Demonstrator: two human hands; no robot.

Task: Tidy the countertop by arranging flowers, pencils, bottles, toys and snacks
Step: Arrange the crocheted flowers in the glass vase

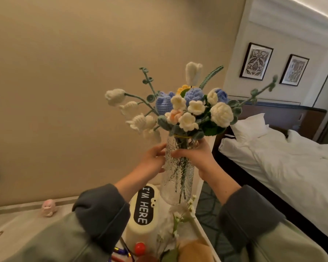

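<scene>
The right hand (197, 157) is wrapped around the thin top part of a bumpy glass vase (178, 178). The left hand (153, 159) holds the other side of the vase, with its fingers and thumb curled against the glass. Both hands have gray sleeves.

The vase stands up straight between the hands. It holds a bunch of crochet flowers (189, 110) in white, blue, peach and yellow. Their green stems go down inside the glass, and a few long stems stick out to the sides. The vase is over the far corner of the counter (17, 224). I cannot tell if its bottom touches the counter.

Just below the vase lies a cream case (142, 210) with the words "I'M HERE" on a black patch. Beside the case lies a sprig of small white flowers (182, 210). A red ball (140, 247) is near the bottom edge. A small pink toy (48, 208) sits by the wall on the left.

To the right is a bed (292, 167) with white sheets and a white pillow (250, 125). Two framed pictures (256, 61) hang on the wall above it.
</scene>
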